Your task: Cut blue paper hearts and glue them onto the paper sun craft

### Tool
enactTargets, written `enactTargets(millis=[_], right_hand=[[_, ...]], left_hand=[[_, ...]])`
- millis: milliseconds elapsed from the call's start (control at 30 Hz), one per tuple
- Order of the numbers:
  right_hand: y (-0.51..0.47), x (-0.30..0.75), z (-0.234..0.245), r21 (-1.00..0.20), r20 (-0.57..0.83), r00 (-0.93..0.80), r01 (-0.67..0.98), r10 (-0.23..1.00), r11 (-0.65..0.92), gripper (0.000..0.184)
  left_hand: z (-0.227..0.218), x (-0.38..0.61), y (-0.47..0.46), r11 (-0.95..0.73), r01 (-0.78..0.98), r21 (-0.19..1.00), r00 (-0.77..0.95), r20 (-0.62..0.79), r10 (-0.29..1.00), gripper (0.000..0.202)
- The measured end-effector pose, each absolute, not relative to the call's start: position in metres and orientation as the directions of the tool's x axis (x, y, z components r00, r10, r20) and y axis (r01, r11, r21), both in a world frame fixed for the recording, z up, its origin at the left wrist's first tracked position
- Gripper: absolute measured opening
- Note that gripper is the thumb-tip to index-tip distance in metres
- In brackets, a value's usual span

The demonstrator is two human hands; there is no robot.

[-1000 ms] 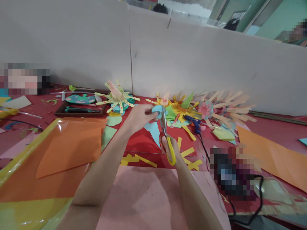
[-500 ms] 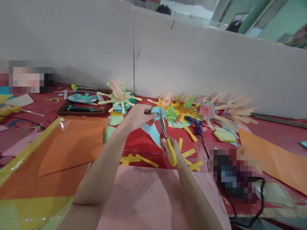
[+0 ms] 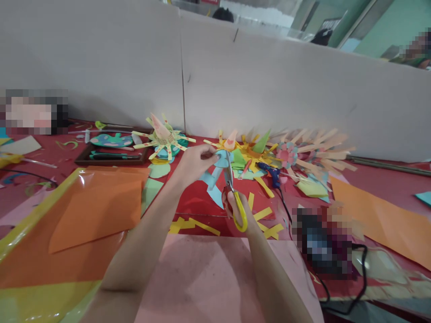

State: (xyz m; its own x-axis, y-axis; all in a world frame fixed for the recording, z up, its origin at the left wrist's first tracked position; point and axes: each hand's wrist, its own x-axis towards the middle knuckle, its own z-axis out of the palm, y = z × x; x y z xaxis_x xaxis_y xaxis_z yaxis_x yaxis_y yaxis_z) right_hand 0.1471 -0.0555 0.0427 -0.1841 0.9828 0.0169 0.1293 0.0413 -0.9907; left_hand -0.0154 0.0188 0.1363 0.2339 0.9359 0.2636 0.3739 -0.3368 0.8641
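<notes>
Between the thumb and fingers of my left hand (image 3: 195,163) is a small piece of light blue paper (image 3: 221,159) with a curved edge. My right hand (image 3: 238,204) grips yellow-handled scissors (image 3: 240,213), their metal blades pointing up against the right side of that paper. Just below the held piece shows a light blue strip (image 3: 210,178); whether it is still attached I cannot tell. More light blue paper (image 3: 215,195) lies under it on a red sheet (image 3: 193,202).
Yellow paper strips (image 3: 269,213) lie beside my right hand. A blue glue gun (image 3: 273,174) with a black cord rests behind them. Paper flower-like crafts (image 3: 164,134) line the grey partition (image 3: 134,58). Orange sheets (image 3: 97,215) cover the left; a tray (image 3: 111,157) holds pens.
A light blue strip has appeared below the held paper, which looks smaller. My hands and the scissors stay nearly in place; the view has shifted slightly.
</notes>
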Motion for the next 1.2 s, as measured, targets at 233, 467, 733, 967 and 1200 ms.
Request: enactTargets(millis=[233, 467, 733, 967, 1200], right_hand=[[-0.055, 0.147, 0.047, -0.992, 0.034, -0.155, 0.115, 0.987, 0.052, 0.051], [-0.053, 0.146, 0.047, -0.992, 0.037, -0.126, 0.119, 0.991, 0.052, 0.052], [-0.054, 0.145, 0.043, -0.997, 0.027, -0.125, 0.074, 0.992, 0.036, 0.049], [-0.054, 0.146, 0.042, -0.99, 0.072, -0.146, 0.106, 0.987, 0.088, 0.046], [-0.052, 0.146, 0.038, -0.993, 0.053, -0.131, 0.102, 0.99, 0.067, 0.049]], left_hand=[[0.134, -0.003, 0.015, -0.257, 0.318, 0.912, 0.377, 0.127, 0.917, 0.014], [0.136, -0.001, 0.014, -0.28, 0.321, 0.905, 0.394, 0.141, 0.908, 0.014], [0.133, 0.002, 0.014, -0.243, 0.292, 0.925, 0.374, 0.124, 0.919, 0.013], [0.133, 0.002, 0.013, -0.251, 0.324, 0.912, 0.397, 0.11, 0.911, 0.016], [0.136, 0.001, 0.013, -0.229, 0.347, 0.91, 0.432, 0.062, 0.9, 0.016]])
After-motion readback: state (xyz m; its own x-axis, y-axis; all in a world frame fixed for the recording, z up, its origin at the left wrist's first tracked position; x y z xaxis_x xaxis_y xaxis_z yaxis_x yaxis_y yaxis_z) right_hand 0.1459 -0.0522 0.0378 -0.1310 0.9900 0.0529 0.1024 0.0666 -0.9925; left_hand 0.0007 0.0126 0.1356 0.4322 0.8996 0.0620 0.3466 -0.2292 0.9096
